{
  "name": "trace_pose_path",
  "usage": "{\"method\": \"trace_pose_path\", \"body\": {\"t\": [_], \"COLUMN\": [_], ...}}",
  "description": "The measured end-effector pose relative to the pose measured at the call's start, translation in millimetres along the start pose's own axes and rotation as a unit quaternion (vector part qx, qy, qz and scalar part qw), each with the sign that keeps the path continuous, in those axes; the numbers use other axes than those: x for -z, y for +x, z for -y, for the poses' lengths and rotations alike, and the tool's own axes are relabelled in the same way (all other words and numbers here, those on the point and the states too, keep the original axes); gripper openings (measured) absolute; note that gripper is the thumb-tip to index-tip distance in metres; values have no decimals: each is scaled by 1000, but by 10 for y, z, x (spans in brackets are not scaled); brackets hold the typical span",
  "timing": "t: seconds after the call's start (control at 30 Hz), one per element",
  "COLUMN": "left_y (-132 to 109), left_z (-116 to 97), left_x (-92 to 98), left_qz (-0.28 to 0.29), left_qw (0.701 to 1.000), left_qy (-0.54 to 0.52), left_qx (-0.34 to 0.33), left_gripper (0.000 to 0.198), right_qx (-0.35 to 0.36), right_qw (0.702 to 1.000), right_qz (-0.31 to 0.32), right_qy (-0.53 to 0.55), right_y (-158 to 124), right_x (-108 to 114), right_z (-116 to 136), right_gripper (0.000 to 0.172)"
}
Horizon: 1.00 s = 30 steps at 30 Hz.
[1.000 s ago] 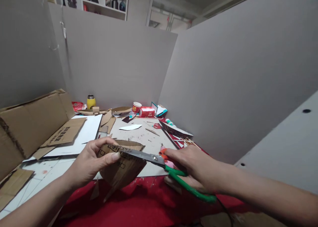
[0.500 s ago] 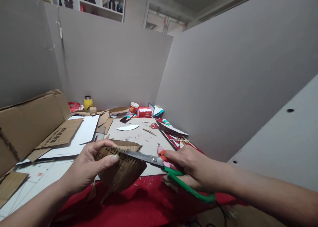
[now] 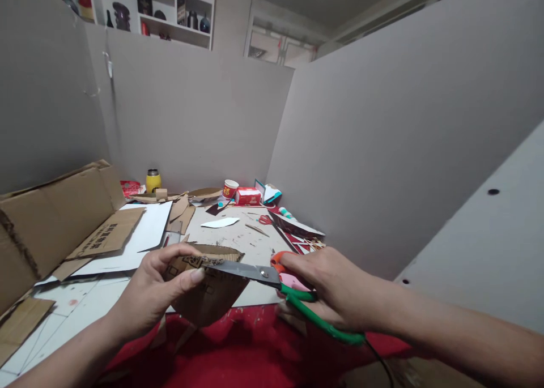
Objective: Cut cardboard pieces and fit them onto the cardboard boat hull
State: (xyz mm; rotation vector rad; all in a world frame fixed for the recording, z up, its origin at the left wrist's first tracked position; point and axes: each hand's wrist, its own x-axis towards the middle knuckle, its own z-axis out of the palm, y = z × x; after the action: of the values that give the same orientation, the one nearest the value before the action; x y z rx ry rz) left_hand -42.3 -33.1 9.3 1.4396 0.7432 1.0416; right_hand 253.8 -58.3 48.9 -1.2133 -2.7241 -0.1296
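Between thumb and fingers, my left hand [image 3: 164, 289] grips a curved brown cardboard piece [image 3: 208, 303] with dark printed marks, held over the table's front edge. My right hand [image 3: 329, 289] is closed around the handles of a pair of scissors [image 3: 250, 272], one orange and one green. The blades point left and lie at the upper edge of the cardboard, close to my left fingertips. Whether the cardboard sits fully between both blades is partly hidden. Something pink [image 3: 293, 281] shows behind the scissor handles; I cannot make out what it is.
A large cardboard box [image 3: 63, 212] stands at the left, beside white sheets and cardboard scraps [image 3: 178, 212]. Farther back are a yellow jar [image 3: 153, 181], a paper cup [image 3: 230, 188] and a red box [image 3: 248, 196]. Red-handled scissors [image 3: 264, 220] lie right of centre. Grey panels [image 3: 191, 105] enclose the table.
The view has tilted slightly upward. The cardboard piece has turned a little in my left hand, its hanging strip now less visible. The scissors stay at its edge.
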Motion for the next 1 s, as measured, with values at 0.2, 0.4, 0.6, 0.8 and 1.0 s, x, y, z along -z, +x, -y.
{"method": "trace_pose_path", "body": {"t": [0.2, 0.4, 0.6, 0.8, 1.0], "left_y": [-28, -42, -31, -15, -21], "left_z": [-1, -26, -30, 9, 15], "left_x": [-40, -49, -37, -47, -64], "left_qz": [-24, -15, -26, -45, -20], "left_qw": [999, 999, 997, 996, 999], "left_qy": [24, 11, 20, 46, 19], "left_qx": [-29, -44, -63, -54, -21], "left_gripper": [14, 14, 19, 24, 25], "right_qx": [3, 15, 0, -1, 4], "right_qw": [1000, 999, 999, 1000, 1000], "right_qz": [0, -22, -5, 7, 11], "right_qy": [5, 28, 42, 13, -12], "right_y": [-42, -63, 33, 123, 163], "right_x": [48, 31, 57, 59, -3], "right_z": [5, -32, -2, 54, 76], "right_gripper": [22, 21, 13, 18, 18]}}
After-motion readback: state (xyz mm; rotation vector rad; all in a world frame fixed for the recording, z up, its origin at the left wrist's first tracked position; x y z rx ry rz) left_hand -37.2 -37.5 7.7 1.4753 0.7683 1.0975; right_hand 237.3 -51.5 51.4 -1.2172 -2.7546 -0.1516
